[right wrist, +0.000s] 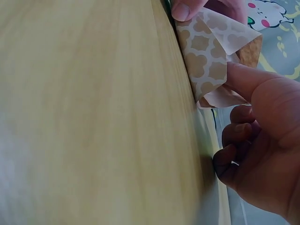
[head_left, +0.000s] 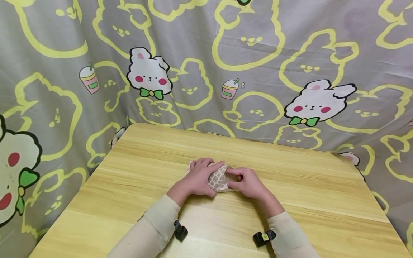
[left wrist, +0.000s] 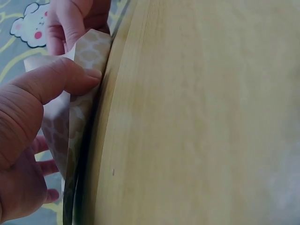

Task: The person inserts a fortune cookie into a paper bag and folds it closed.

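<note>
A small packet in beige wrapping paper (head_left: 218,180) with a white lattice pattern lies on the table in the head view. Over its left part my left hand (head_left: 200,178) spreads and grips it, the thumb pressing the near side in the left wrist view. At the right end, my right hand (head_left: 247,183) has thumb and index finger at the paper's two edges. The right wrist view shows this end of the paper (right wrist: 202,61) gaping, with loose flaps and a brown surface (right wrist: 251,50) inside. There, the right thumb reaches into the fold and the other fingers curl below.
The light wood table (head_left: 155,154) extends around both hands. A grey curtain (head_left: 200,43) with yellow outlines and white rabbits hangs behind its far edge and along the sides. Small black devices (head_left: 180,231) are strapped at both wrists over beige sleeves.
</note>
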### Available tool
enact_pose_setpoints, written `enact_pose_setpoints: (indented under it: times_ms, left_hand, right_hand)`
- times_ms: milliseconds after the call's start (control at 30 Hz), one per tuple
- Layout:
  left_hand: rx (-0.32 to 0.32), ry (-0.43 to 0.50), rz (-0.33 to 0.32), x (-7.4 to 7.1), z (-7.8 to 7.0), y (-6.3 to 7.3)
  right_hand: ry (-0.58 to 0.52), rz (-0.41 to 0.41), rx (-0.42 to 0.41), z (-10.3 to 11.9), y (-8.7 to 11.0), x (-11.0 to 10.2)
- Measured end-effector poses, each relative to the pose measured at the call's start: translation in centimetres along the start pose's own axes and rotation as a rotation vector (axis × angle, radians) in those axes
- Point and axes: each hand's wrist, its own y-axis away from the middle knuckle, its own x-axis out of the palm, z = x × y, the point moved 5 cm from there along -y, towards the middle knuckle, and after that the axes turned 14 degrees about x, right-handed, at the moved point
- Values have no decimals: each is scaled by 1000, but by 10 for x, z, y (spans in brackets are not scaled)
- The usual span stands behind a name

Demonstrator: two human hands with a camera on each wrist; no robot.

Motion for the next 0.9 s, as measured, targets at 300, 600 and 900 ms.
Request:
enact_pose_setpoints:
  times_ms: [300, 600, 900]
  left_hand:
    - [34, 43, -1, -1, -4, -3]
    - [-83, 79, 21, -2, -5, 2]
    - [-194, 50, 1, -10, -12, 13]
  right_hand:
    - [3, 30, -8, 2, 0, 2]
    - [-145, -14, 137, -6, 5, -6]
    - [-191, -147, 319, -15, 23, -22]
